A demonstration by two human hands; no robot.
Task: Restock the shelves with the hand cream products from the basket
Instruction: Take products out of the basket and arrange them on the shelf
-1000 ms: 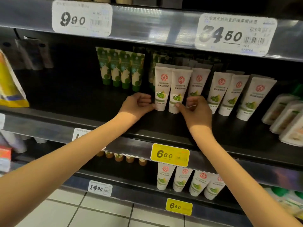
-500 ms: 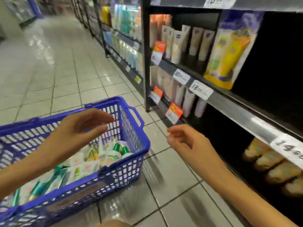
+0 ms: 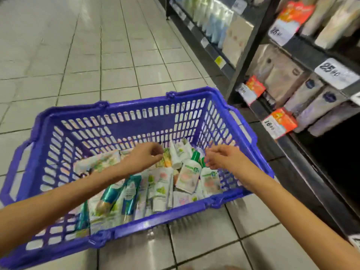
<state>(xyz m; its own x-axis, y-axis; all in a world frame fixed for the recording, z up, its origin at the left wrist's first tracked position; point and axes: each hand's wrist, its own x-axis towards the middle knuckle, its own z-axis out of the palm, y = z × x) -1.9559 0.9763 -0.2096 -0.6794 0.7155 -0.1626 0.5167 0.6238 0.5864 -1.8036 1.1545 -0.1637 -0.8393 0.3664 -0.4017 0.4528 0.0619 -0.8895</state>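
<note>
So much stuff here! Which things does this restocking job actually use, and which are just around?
Part of the job:
- blue basket
- hand cream tubes and green-capped bottles in the basket
- left hand and right hand, both empty, over the products
- shelves

Just around:
- price tags
- orange promo tags
- tiled floor

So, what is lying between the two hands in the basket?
In the head view, between the left hand and right hand lie white tubes and a green-capped bottle, all inside the basket.
</note>
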